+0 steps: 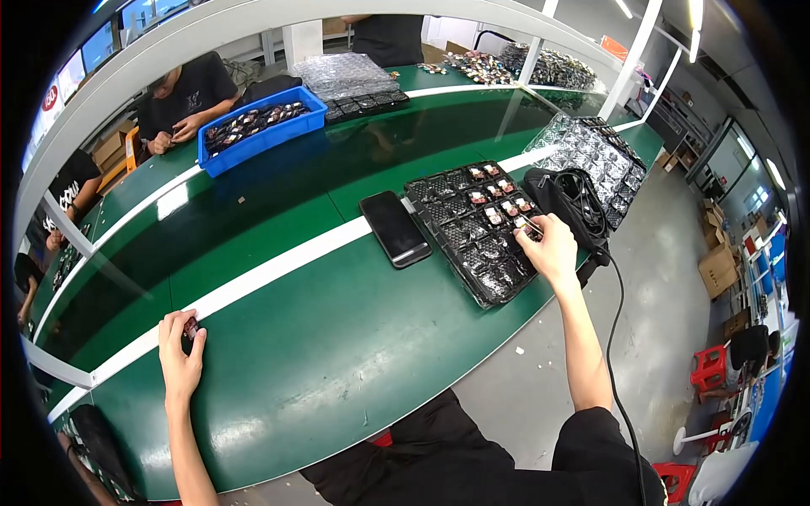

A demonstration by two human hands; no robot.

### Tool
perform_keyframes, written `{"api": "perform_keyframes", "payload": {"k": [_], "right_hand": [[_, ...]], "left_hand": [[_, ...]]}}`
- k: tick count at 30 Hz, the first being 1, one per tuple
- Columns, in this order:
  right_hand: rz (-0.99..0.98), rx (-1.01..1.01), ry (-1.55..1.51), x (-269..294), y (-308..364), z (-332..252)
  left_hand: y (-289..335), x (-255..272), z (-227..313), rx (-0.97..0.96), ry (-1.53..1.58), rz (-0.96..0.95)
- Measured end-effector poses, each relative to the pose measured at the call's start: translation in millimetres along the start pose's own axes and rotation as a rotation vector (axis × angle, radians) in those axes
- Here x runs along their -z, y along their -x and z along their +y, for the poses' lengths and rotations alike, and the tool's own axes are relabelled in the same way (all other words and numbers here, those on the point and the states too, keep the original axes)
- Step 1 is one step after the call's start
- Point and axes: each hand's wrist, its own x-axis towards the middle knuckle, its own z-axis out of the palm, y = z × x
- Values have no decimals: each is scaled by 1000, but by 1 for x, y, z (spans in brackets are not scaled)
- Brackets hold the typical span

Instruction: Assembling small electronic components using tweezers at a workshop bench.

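Note:
My left hand [180, 354] rests on the green work surface [321, 337] at the lower left, its fingers closed on a small dark and red part [191, 327]. My right hand [553, 246] reaches out over a black compartment tray [485, 228]. Its fingertips pinch a small part [530, 226] at the tray's right side. Several of the tray's upper pockets hold small red and white parts [498, 198]; the lower pockets look bare.
A black phone [395, 228] lies left of the tray. A black bag with a cable [578, 202] sits to the tray's right. A blue bin of parts [261, 128] and stacked clear trays [346, 76] stand farther back. Other people work across the green table.

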Motion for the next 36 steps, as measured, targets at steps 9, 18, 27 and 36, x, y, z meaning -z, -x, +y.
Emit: {"api": "perform_keyframes", "payload": {"k": [9,18,27,36], "right_hand": [[-136,-21,-900,1,-16,-61],[-725,413,-1121,-7,65,-265],[-1020,257,-1325,-65,108,-313],[-1053,272,-1358,-70,110,-307]], "left_hand": [[-1,-4,23,-46,200,-34],[-8,-38,87,-145,473,-343],[-4,-34,72,-220,262,-292],[0,-34,67,-196,266,-312]]}}
